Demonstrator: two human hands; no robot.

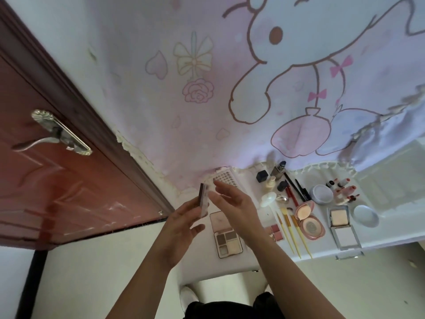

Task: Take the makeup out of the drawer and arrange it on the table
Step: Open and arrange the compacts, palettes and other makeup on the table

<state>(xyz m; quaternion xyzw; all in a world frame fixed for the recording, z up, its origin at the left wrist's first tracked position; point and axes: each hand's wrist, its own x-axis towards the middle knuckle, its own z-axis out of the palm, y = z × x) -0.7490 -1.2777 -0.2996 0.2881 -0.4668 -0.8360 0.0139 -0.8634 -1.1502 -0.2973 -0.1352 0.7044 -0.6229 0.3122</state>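
Observation:
My left hand (181, 223) holds a small flat palette (203, 200) upright on its edge, above the left end of the white table (250, 256). My right hand (236, 204) hovers just right of it with its fingers straight, and I cannot tell whether they touch it. Under my hands an open eyeshadow palette (226, 238) lies on the table. Farther right lie yellow-handled brushes (292, 233), an open pink compact (308, 218), an open square powder compact (342, 226), pencils (296, 188) and small bottles (273, 176). The drawer is out of sight.
A red-brown door (69, 180) with a metal handle (53, 137) stands to the left. A pink cartoon cloth (230, 88) hangs behind the table. A white perforated tray (224, 177) leans at the back. Round white jars (365, 215) sit at the far right.

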